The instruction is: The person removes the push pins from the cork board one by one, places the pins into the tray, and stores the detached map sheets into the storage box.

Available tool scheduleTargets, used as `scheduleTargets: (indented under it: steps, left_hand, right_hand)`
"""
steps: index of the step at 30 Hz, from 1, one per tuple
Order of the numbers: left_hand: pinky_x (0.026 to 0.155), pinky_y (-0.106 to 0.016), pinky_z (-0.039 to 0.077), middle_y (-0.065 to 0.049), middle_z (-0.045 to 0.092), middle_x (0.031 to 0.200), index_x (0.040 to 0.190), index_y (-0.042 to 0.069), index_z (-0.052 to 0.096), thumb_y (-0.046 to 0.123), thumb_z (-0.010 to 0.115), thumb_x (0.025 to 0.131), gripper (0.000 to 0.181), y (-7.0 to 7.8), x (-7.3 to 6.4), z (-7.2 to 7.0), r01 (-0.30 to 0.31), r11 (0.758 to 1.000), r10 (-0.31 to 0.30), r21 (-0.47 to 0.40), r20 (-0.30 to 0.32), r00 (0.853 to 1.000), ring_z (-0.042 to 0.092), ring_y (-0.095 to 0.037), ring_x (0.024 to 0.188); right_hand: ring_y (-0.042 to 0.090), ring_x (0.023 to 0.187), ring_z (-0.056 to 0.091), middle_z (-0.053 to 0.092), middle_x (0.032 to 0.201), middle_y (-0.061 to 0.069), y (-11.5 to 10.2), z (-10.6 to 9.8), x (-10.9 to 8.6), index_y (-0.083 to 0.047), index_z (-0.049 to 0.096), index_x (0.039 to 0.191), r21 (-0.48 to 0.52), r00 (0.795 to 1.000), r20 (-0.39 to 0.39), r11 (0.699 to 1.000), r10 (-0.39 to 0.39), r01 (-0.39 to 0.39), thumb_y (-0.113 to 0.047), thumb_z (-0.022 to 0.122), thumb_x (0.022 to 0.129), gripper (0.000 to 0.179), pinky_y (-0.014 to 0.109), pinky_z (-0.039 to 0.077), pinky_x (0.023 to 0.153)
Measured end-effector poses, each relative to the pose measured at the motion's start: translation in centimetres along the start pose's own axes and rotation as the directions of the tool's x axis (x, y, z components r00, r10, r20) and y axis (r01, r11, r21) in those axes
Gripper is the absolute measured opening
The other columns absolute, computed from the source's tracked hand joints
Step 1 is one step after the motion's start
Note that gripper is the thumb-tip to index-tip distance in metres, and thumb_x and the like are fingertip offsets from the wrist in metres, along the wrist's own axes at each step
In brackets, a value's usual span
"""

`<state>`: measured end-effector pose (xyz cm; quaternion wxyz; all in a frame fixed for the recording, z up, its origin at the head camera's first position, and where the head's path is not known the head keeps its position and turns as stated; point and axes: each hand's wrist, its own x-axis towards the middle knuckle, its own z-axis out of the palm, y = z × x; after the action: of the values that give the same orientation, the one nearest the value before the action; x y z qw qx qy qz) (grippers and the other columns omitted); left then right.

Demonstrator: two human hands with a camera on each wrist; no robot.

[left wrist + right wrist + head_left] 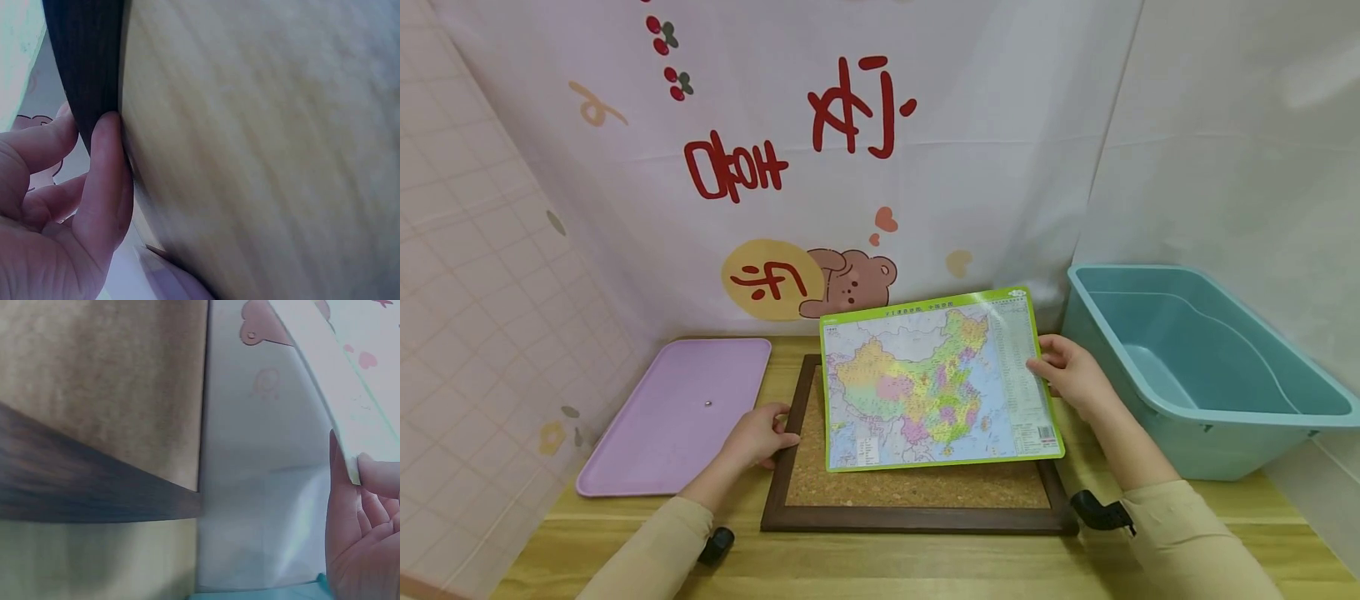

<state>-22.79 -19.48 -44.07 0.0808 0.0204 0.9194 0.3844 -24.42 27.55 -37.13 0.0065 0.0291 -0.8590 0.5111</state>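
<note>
Map [917,383]: green-bordered, raised at a slant over the upper part of the corkboard, its right side overhanging the brown frame; whether its lower left corner touches the cork, I cannot tell.
Right hand [1067,371]: pinches the map's right edge between thumb and fingers.
Left hand [758,437]: grips the left side of the frame, thumb and fingers on either side of the wood.
Corkboard [917,493]: lies beneath the map, its lower strip of cork bare.
Step in hand: handling the map above the board with one hand while the other seems to steady the frame; the direction of travel is unclear.
Next move: likely calls for a steady frame and a light hold, since the sheet looks thin and is gripped at one edge only.
Table [880,567]: yellowish wood grain; purple tray [655,442] left of the board, teal tub [1210,454] to the right.
Room: white backdrop [1000,167] behind, with red characters and a cartoon bear [853,287]; grid-patterned covering [467,208] at left.
</note>
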Motion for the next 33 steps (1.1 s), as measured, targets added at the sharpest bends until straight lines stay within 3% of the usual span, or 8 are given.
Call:
scheduleTargets:
  steps: [7,14,21,29,33]
  left_hand:
    - [0.048,-0.033,0.055,-0.009,0.052,0.082,0.136,-0.010,0.049,0.005,0.076,0.086,0.059,-0.1,0.2,0.0,-0.010,1.000,0.010,-0.001,-0.006,1.000,0.056,-0.019,0.062]
    - [0.048,-0.033,0.056,-0.009,0.052,0.083,0.136,-0.011,0.049,0.005,0.076,0.086,0.059,0.0,0.2,-0.1,-0.008,1.000,0.008,0.004,-0.006,1.000,0.057,-0.020,0.063]
    - [0.048,-0.033,0.056,-0.009,0.051,0.082,0.137,-0.011,0.048,0.005,0.076,0.087,0.059,0.1,0.1,-0.1,-0.005,1.000,0.005,0.010,-0.005,1.000,0.055,-0.019,0.061]
    - [0.048,-0.032,0.055,-0.008,0.052,0.082,0.138,-0.010,0.048,0.006,0.076,0.087,0.060,0.1,0.0,-0.1,-0.006,0.999,0.006,0.035,0.002,1.000,0.055,-0.019,0.060]
    - [0.049,-0.032,0.055,-0.008,0.052,0.083,0.138,-0.010,0.048,0.006,0.076,0.087,0.060,0.1,0.0,-0.1,-0.010,0.999,0.010,0.042,0.003,1.000,0.055,-0.019,0.064]
  right_hand:
    - [0.018,0.072,0.056,0.068,0.096,0.007,-1.8,-0.9,-0.4,0.002,0.052,0.130,-0.027,0.993,-0.077,0.996,-0.092,0.090,-0.015,0.060,0.100,0.035,0.027,0.041,0.055]
    - [0.012,0.074,0.058,0.068,0.094,0.000,-3.1,-1.7,-0.9,0.003,0.052,0.128,-0.036,0.982,-0.112,0.988,-0.153,0.150,-0.016,0.058,0.102,0.033,0.027,0.044,0.056]
    - [0.009,0.075,0.056,0.066,0.088,-0.018,-4.2,-2.8,-1.5,0.003,0.053,0.129,-0.086,0.971,-0.153,0.981,-0.185,0.173,-0.018,0.059,0.102,0.035,0.028,0.044,0.058]
    - [0.005,0.075,0.058,0.063,0.086,-0.027,-5.2,-4.8,-2.2,0.004,0.053,0.130,-0.111,0.957,-0.196,0.975,-0.213,0.194,-0.018,0.059,0.101,0.037,0.026,0.043,0.056]
    - [0.004,0.074,0.060,0.064,0.086,-0.027,-5.4,-6.2,-2.8,-0.007,0.057,0.124,-0.085,0.950,-0.231,0.977,-0.209,0.195,-0.018,0.059,0.101,0.025,0.024,0.046,0.057]
